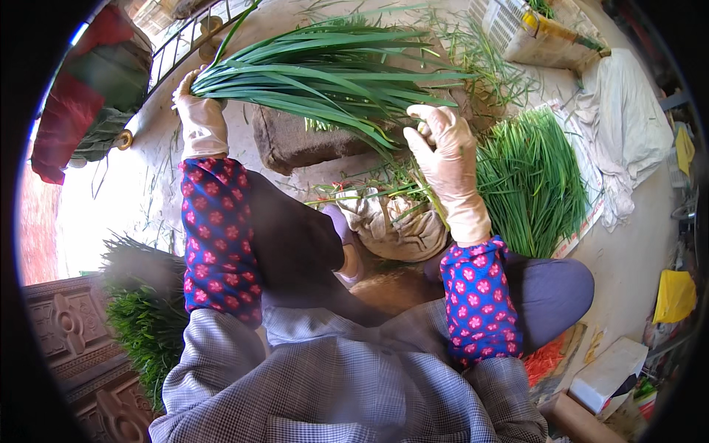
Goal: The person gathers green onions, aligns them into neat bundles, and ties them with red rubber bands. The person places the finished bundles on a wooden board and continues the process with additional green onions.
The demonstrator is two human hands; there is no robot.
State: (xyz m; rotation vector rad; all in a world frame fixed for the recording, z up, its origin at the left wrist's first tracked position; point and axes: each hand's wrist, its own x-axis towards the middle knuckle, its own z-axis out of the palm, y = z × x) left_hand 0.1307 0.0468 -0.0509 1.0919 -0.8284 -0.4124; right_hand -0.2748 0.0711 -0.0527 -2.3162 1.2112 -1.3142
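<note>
My left hand point(202, 116), in a thin pale glove, is closed around one end of a bunch of long flat green leaves, probably garlic chives point(310, 66). The leaves fan out to the right above a padded brown cloth block point(310, 147). My right hand point(440, 147), gloved too, is raised near the lower right leaf tips with its fingers curled; a yellowish bit shows between thumb and fingers. Thin yellow-green stalks point(426, 194) hang beside that palm and wrist. Below lies a crumpled beige cloth bag point(393, 227) with loose leaves on it.
A large pile of green leaves point(534, 177) lies on a printed sheet at right; another heap point(144, 326) stands at left. A plastic crate point(532, 33) and white sacking point(626, 122) are at upper right. Red strands point(543, 360) lie beside a pale box point(609, 371). Leaf scraps litter the floor.
</note>
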